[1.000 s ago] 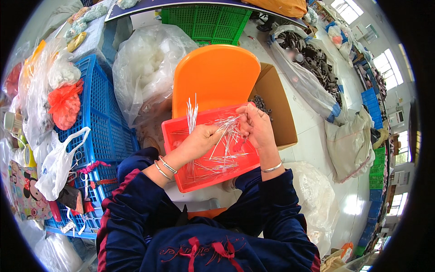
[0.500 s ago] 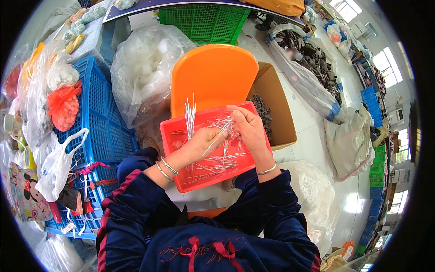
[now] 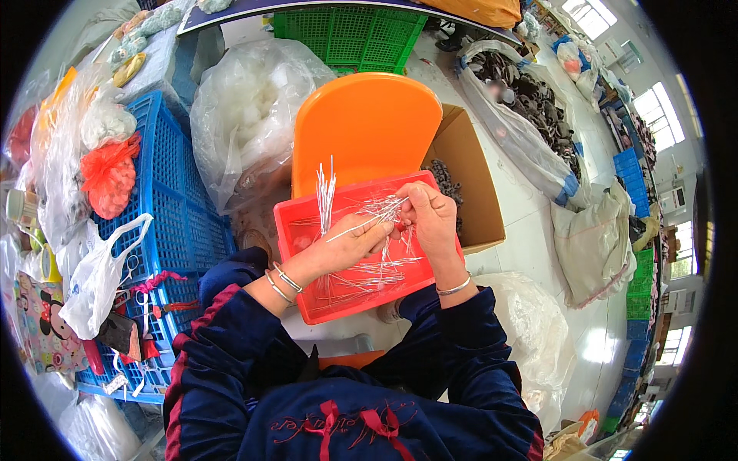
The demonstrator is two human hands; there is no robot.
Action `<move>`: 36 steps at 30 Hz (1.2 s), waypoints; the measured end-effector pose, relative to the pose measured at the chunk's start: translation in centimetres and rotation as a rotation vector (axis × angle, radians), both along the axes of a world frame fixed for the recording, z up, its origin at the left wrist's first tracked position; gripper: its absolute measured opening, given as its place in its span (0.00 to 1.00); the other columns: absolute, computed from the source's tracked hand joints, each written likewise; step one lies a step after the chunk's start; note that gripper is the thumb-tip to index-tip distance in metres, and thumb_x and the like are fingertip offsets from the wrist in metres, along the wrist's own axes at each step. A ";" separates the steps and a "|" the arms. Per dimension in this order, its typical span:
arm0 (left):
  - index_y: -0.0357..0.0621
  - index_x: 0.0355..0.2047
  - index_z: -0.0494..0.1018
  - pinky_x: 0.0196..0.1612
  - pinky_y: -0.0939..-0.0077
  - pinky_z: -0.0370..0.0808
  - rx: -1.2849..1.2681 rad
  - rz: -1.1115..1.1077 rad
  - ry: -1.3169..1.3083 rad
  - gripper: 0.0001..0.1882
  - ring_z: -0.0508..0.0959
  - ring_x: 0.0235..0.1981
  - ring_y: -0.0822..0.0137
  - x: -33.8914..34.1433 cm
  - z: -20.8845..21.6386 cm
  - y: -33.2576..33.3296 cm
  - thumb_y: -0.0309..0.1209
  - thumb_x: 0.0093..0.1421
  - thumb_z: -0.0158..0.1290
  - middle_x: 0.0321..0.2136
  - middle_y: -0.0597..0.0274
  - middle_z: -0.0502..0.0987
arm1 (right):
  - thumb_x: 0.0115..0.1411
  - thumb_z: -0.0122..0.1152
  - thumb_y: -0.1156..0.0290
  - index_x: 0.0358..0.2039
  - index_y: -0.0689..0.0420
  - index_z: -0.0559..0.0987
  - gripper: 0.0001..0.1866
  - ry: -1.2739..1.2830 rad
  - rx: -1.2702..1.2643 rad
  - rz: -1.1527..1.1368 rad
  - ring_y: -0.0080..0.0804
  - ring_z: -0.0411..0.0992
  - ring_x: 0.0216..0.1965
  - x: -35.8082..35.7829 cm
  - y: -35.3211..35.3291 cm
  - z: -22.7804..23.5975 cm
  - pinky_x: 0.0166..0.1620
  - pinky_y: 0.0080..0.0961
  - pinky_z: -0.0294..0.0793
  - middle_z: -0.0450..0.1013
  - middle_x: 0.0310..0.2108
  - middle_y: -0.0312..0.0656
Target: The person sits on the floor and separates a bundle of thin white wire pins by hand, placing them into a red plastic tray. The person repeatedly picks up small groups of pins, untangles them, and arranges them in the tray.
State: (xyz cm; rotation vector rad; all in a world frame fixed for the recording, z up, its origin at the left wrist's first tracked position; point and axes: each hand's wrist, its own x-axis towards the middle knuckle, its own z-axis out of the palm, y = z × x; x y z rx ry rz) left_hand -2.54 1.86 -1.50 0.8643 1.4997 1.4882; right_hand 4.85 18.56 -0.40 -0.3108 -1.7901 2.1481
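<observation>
Fingers of my left hand [image 3: 356, 240] curl snugly around a bunch of thin silvery wires [image 3: 377, 209], which fans out toward two o'clock; one strand [image 3: 351, 230] pokes back across my thumb toward eight o'clock. My right hand [image 3: 433, 217] sits just beside it at about two o'clock, thumb and fingertips pinched together on the far ends of that bunch; how many strands they grip I cannot tell. Both hands are over a red tray [image 3: 369, 302], where loose wires [image 3: 384, 270] lie toward six o'clock and an upright sheaf [image 3: 325, 196] rises toward eleven. Around it, an orange chair [image 3: 369, 127] is at twelve, a cardboard box [image 3: 480, 192] at two and a blue crate [image 3: 173, 177] at nearly ten.
</observation>
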 end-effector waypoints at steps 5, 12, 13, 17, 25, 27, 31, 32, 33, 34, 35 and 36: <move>0.37 0.33 0.76 0.22 0.82 0.60 0.032 -0.057 0.035 0.21 0.59 0.18 0.80 -0.1 -1.2 -0.2 0.41 0.70 0.39 0.16 0.73 0.59 | 0.67 0.52 0.66 0.29 0.63 0.77 0.14 0.005 0.081 -0.143 0.15 0.62 0.18 -0.2 1.0 0.2 0.22 0.13 0.62 0.67 0.19 0.32; 0.37 0.33 0.76 0.21 0.81 0.60 -0.075 -0.052 -0.105 0.22 0.58 0.18 0.79 -0.8 -0.5 -0.7 0.42 0.69 0.39 0.15 0.73 0.60 | 0.64 0.55 0.67 0.34 0.64 0.78 0.12 -0.178 0.152 -0.335 0.14 0.63 0.17 -0.3 6.7 1.1 0.21 0.14 0.63 0.70 0.22 0.32; 0.37 0.34 0.76 0.21 0.83 0.58 -0.071 -0.048 -0.142 0.22 0.58 0.17 0.79 -0.9 -0.6 -0.8 0.42 0.68 0.38 0.16 0.73 0.61 | 0.63 0.56 0.69 0.37 0.65 0.79 0.11 -0.360 0.271 -0.296 0.15 0.66 0.20 -0.6 6.1 2.0 0.24 0.14 0.67 0.72 0.25 0.33; 0.38 0.37 0.75 0.18 0.86 0.54 -0.051 -0.031 -0.275 0.20 0.57 0.15 0.80 -0.9 0.0 -0.6 0.39 0.68 0.36 0.17 0.72 0.62 | 0.60 0.58 0.74 0.45 0.67 0.77 0.14 -0.336 0.363 -0.124 0.15 0.69 0.29 -0.5 5.4 -0.6 0.33 0.16 0.70 0.76 0.30 0.35; 0.38 0.37 0.74 0.18 0.86 0.55 -0.041 -0.026 -0.376 0.21 0.57 0.15 0.80 -1.1 -0.5 -0.6 0.38 0.69 0.34 0.17 0.72 0.63 | 0.63 0.56 0.70 0.42 0.62 0.79 0.11 -0.356 0.256 0.277 0.11 0.65 0.26 -0.3 1.8 1.4 0.29 0.12 0.65 0.71 0.25 0.26; 0.38 0.37 0.74 0.18 0.86 0.55 -0.037 -0.028 -0.384 0.21 0.57 0.15 0.81 -1.0 -0.6 -0.6 0.39 0.69 0.34 0.17 0.72 0.63 | 0.62 0.57 0.70 0.40 0.62 0.79 0.10 -0.294 0.252 0.307 0.11 0.64 0.25 -0.4 1.6 0.2 0.28 0.12 0.64 0.71 0.25 0.26; 0.40 0.37 0.75 0.18 0.87 0.55 -0.005 0.101 -0.393 0.17 0.58 0.15 0.82 -0.9 -0.8 -0.5 0.40 0.68 0.41 0.18 0.75 0.64 | 0.61 0.58 0.72 0.37 0.63 0.79 0.08 -0.230 0.231 0.225 0.10 0.63 0.23 -0.3 1.8 0.8 0.25 0.11 0.61 0.71 0.24 0.26; 0.41 0.37 0.75 0.18 0.88 0.56 -0.009 0.148 -0.350 0.16 0.59 0.16 0.83 -1.1 -0.9 -0.5 0.39 0.67 0.43 0.18 0.75 0.65 | 0.61 0.58 0.73 0.36 0.63 0.79 0.08 -0.240 0.242 0.199 0.10 0.63 0.23 -0.2 2.1 0.8 0.25 0.11 0.62 0.71 0.23 0.26; 0.41 0.36 0.75 0.19 0.88 0.56 -0.014 0.194 -0.307 0.14 0.60 0.16 0.84 -1.2 -0.9 -0.4 0.39 0.67 0.46 0.19 0.76 0.66 | 0.60 0.58 0.73 0.36 0.64 0.79 0.07 -0.250 0.254 0.171 0.10 0.63 0.23 0.0 2.5 0.9 0.25 0.11 0.62 0.71 0.23 0.27; 0.41 0.36 0.75 0.19 0.89 0.57 -0.005 0.236 -0.271 0.13 0.61 0.17 0.84 -1.2 -0.8 -0.3 0.38 0.66 0.48 0.19 0.76 0.67 | 0.60 0.58 0.74 0.35 0.64 0.79 0.07 -0.260 0.265 0.144 0.10 0.63 0.23 0.1 2.8 1.0 0.25 0.11 0.62 0.71 0.23 0.27; 0.42 0.36 0.75 0.19 0.89 0.57 0.004 0.278 -0.234 0.12 0.61 0.17 0.84 -1.1 -0.8 -0.2 0.37 0.65 0.50 0.19 0.75 0.68 | 0.61 0.58 0.74 0.36 0.64 0.80 0.07 -0.254 0.233 0.150 0.10 0.62 0.22 0.1 3.0 1.0 0.25 0.11 0.61 0.70 0.22 0.27; 0.42 0.35 0.75 0.20 0.89 0.58 0.013 0.319 -0.199 0.11 0.62 0.17 0.85 -1.1 -0.7 -0.1 0.36 0.64 0.51 0.20 0.75 0.69 | 0.61 0.57 0.74 0.36 0.64 0.80 0.08 -0.249 0.200 0.155 0.10 0.62 0.21 0.2 3.2 0.9 0.24 0.11 0.60 0.70 0.21 0.27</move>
